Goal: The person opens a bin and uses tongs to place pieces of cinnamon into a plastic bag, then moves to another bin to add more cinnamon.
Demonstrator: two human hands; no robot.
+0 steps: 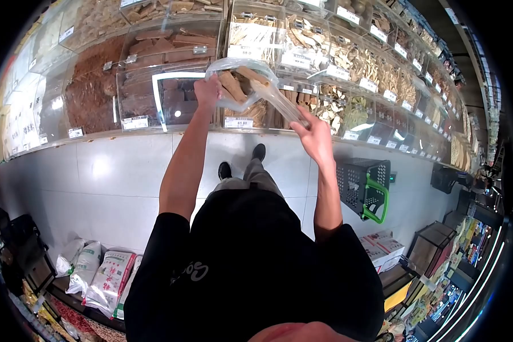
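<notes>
My left hand (208, 91) is closed on the edge of a clear plastic bag (215, 66), whose mouth gapes above the bins. Brown curled bark pieces (232, 86) lie inside it. My right hand (314, 135) grips the near end of a long clear plastic scoop (284, 106). The scoop's far end reaches into the bag's mouth, where another bark piece (253, 76) lies against it. Beneath the bag, a bin of pale dried sticks (255, 113) is partly covered.
Lidded clear bins of dried goods, such as one with dark brown bark (154, 48), line the counter in rows with price labels. A dark basket with a green handle (363, 185) stands on the floor to the right. Packed sacks (111, 279) sit behind at left, boxes (385, 248) at right.
</notes>
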